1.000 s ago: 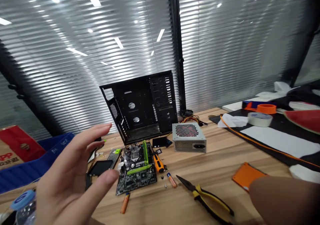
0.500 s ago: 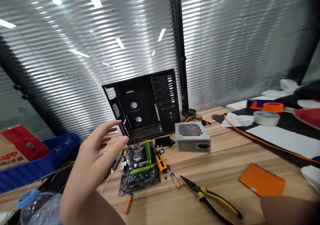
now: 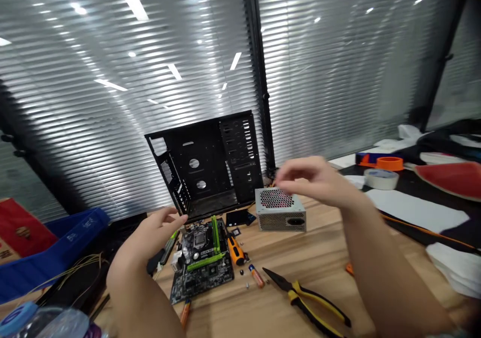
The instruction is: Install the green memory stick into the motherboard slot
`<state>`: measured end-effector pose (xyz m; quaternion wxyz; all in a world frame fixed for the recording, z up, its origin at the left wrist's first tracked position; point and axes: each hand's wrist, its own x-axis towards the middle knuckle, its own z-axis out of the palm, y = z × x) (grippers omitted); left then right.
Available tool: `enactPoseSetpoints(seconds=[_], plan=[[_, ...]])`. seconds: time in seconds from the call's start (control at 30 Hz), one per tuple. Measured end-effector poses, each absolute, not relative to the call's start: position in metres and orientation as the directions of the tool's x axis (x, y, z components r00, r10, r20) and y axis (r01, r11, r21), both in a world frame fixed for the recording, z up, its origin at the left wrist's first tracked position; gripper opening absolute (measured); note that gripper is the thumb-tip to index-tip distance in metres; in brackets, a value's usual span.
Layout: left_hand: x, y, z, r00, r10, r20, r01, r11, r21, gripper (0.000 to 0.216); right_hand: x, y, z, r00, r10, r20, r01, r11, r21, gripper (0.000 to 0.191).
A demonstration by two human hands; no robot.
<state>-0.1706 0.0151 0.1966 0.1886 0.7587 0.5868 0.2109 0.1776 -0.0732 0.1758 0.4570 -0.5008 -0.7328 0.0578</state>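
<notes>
Both hands empty above computer parts

Left hand (image 3: pixel 150 235) is loosely open and holds nothing, just beside the motherboard (image 3: pixel 203 265) at lower centre. Right hand (image 3: pixel 315 180) hovers, fingers half curled, over the power supply (image 3: pixel 280 210) right of centre.

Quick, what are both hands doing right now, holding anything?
Left hand: open, empty, beside the motherboard.
Right hand: open, fingers bent, empty, above the power supply.

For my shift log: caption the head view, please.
Left hand near the open black PC case and motherboard; right hand hovers above the silver power supply.
</notes>
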Motion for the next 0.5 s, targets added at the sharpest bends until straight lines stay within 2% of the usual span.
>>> enactPoseSetpoints(seconds=[0.07,0.13,0.27,0.37,0.5], plan=[[-0.170,0.015,0.198,0.172,0.977,0.123,0.845,-0.210,0.492,0.073,0.170,-0.051,0.169,-0.055,0.869,0.492,0.877,0.278,-0.393,0.018],[-0.168,0.010,0.199,0.234,0.961,0.145,0.829,-0.275,0.486,0.073,0.163,-0.023,0.156,-0.039,0.937,0.346,0.974,0.113,-0.197,0.013],[-0.154,-0.008,0.201,0.443,0.882,0.159,0.729,-0.458,0.509,0.068,0.158,0.020,0.124,-0.115,0.985,0.132,0.979,0.135,-0.155,0.031],[-0.134,-0.023,0.201,0.557,0.821,0.127,0.704,-0.548,0.452,0.061,0.160,0.031,0.108,-0.106,0.989,0.104,0.988,0.117,-0.101,0.040],[-0.106,-0.050,0.198,0.641,0.754,0.143,0.677,-0.644,0.355,0.058,0.160,0.036,0.101,-0.174,0.982,0.078,0.980,0.181,-0.080,0.043]])
